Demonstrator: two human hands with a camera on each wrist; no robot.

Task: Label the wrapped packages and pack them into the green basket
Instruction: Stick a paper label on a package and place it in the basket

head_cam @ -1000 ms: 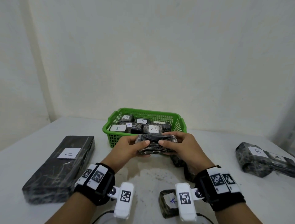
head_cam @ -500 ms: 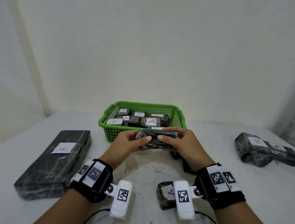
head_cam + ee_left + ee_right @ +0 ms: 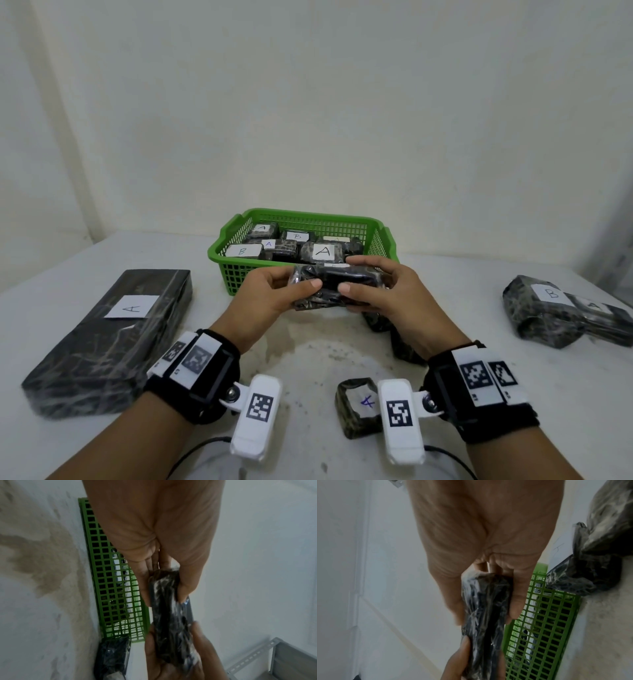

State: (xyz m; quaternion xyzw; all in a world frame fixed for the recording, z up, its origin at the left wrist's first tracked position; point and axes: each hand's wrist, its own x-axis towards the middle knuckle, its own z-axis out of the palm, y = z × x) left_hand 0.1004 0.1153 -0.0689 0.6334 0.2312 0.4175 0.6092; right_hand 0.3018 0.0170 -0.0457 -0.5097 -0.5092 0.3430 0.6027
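Head view: package (image 3: 337, 289) between both hands' grip

Green plastic mesh basket (image 3: 301, 270) sat at centre back of white surface (image 3: 102, 253), several dark wrapped labelled packages (image 3: 322, 251) inside it. Just before the basket, left hand (image 3: 270, 301) and right hand (image 3: 383, 294) held a dark plastic-wrapped package (image 3: 334, 286) between them, above the surface. Long dark wrapped box (image 3: 106, 339) lay far left. Two dark wrapped bundles (image 3: 561, 313) lay far right. Small dark wrapped package (image 3: 358, 407) lay nearest, centre front.
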